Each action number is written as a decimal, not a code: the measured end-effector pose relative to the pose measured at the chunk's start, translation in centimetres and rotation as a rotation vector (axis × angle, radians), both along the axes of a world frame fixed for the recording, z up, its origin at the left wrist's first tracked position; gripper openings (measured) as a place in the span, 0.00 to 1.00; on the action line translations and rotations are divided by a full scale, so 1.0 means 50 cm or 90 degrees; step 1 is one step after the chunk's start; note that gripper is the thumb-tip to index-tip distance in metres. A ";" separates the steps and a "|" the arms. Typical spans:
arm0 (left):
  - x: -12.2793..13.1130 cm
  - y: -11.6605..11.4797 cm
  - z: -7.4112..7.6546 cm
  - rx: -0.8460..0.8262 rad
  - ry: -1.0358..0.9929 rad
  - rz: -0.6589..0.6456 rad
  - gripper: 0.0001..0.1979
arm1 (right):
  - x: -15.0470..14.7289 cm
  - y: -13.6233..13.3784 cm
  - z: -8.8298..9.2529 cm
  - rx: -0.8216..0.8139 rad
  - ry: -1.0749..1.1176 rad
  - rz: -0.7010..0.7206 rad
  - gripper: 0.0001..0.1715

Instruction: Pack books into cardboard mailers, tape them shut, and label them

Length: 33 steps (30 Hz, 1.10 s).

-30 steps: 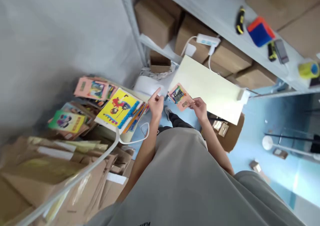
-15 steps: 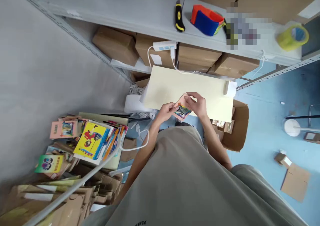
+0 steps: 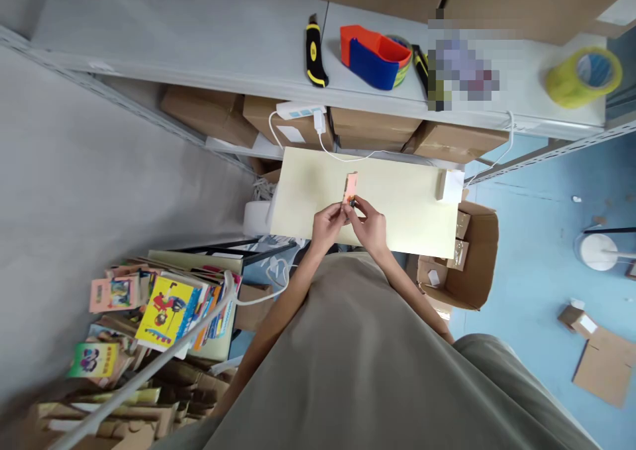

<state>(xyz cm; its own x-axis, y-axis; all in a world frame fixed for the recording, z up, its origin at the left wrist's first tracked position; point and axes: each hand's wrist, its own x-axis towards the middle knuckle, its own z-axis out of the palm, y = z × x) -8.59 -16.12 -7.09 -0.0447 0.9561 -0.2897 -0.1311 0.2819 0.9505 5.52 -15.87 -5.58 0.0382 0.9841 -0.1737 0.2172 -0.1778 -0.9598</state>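
A small pink picture book (image 3: 350, 185) stands up between my hands over the pale tabletop (image 3: 412, 205), turned so that mostly a narrow side faces me. My left hand (image 3: 326, 226) pinches its lower left part. On the lower right, the fingers of my right hand (image 3: 369, 227) close on the same book, near a dark patch of its printed picture. The fingertips of both hands nearly meet at the bottom of the book and hide that end.
A shelf (image 3: 189, 39) ahead holds a utility knife (image 3: 315, 52), a red-and-blue strap (image 3: 375, 59) and yellow tape (image 3: 583, 77). A white box (image 3: 451, 186) stands on the table's right end. Stacked books (image 3: 169, 311) are at left, an open carton (image 3: 477, 264) at right.
The book has turned from showing its picture cover to nearly edge-on and upright. My right hand has moved down and left from its top to its lower side. The whole view has shifted.
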 end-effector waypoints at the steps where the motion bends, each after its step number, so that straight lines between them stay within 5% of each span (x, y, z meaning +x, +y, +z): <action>1: 0.004 0.005 0.003 0.019 0.008 -0.023 0.33 | 0.000 0.010 0.003 -0.003 0.013 -0.011 0.35; 6: 0.013 0.036 0.008 0.104 0.065 -0.085 0.30 | 0.041 0.064 0.000 0.003 -0.025 -0.101 0.31; 10: 0.002 0.066 -0.011 0.012 0.035 0.062 0.34 | 0.093 0.088 -0.010 0.035 0.022 -0.120 0.34; 17: 0.025 0.059 -0.035 -0.107 -0.136 0.042 0.37 | 0.129 0.086 -0.028 -0.005 0.114 -0.042 0.34; 24: 0.042 0.030 -0.032 0.015 0.001 0.161 0.34 | 0.123 0.074 -0.049 0.014 0.049 -0.149 0.42; 29: 0.074 0.001 -0.004 0.134 0.140 0.082 0.23 | 0.063 0.047 -0.002 0.010 0.105 -0.055 0.35; 33: 0.081 -0.011 -0.002 0.192 0.182 0.009 0.19 | 0.056 0.043 0.008 0.012 0.065 -0.070 0.33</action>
